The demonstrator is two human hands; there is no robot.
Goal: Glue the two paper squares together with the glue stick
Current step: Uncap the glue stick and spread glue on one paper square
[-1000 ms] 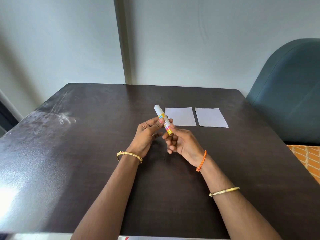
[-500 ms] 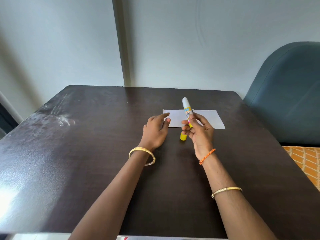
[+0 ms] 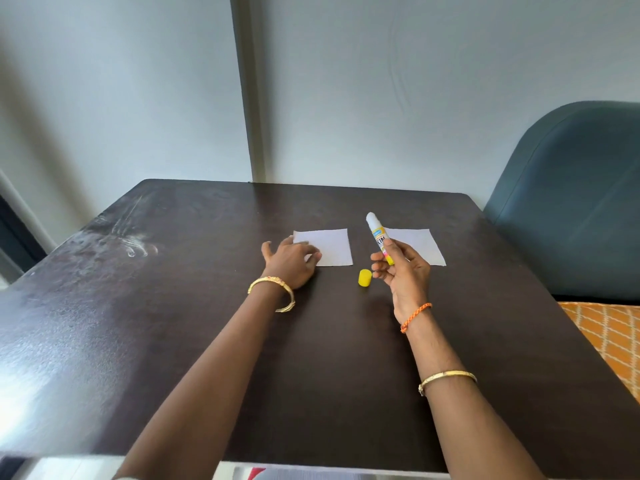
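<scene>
Two white paper squares lie side by side on the dark table (image 3: 173,323): the left paper square (image 3: 329,245) and the right paper square (image 3: 420,244). My right hand (image 3: 403,275) holds the uncapped glue stick (image 3: 379,239) upright, its white tip pointing up, in front of the right square. A yellow cap (image 3: 364,278) lies on the table between my hands. My left hand (image 3: 289,263) rests palm down with spread fingers on the left square's near-left corner.
A blue-grey padded chair (image 3: 571,202) stands at the table's right side, with orange patterned fabric (image 3: 609,337) below it. A grey wall rises right behind the table's far edge. White smudges (image 3: 131,244) mark the table's left part.
My hands have parted. The left hand slid left onto the left square's corner. The right hand moved right with the glue stick, uncovering the yellow cap on the table.
</scene>
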